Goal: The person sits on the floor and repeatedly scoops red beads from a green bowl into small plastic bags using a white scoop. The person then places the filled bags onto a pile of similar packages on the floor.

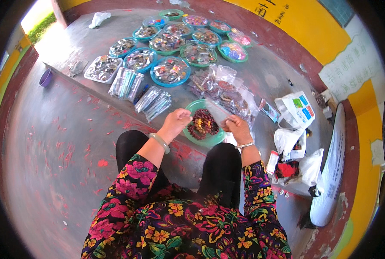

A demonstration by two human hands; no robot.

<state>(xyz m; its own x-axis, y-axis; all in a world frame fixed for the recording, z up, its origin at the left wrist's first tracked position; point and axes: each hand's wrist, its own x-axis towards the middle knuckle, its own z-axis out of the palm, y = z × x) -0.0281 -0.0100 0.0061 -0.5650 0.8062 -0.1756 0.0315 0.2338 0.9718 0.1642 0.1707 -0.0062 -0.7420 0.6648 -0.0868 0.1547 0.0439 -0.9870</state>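
I see my left hand (176, 119) raised over the near rim of a round green plastic dish of dark brown and reddish wooden beads (194, 108); its fingers are curled together, pinching one edge of a thin clear plastic bag (216, 113). My right hand (237, 128) sits at the dish's right rim, fingers pressed together on the bag's other edge, so the glossy film stretches between both hands above the beads. The film is so transparent that I can hardly make out its outline. A smooth pale jade bangle (160, 141) circles the left wrist and a thin metal bracelet (244, 145) the right.

The dish rests on a raised grey concrete step (270, 77), rough and stained, with red paint flecks on the floor below. Just behind the dish lies a heap of small clear bags holding dark beads (220, 88). Further back stand rows of round teal and green plastic dishes of mixed trinkets (171, 71), a white rectangular tray (102, 67) and bundles of slim packets in clear wrap (153, 101). To the right sit crumpled white plastic carrier bags (294, 125), and a long white sack (330, 172) leans along the wall.

My black-trousered knees and floral sleeves hide the floor nearest me; the small items in the far dishes are too tiny to tell apart.
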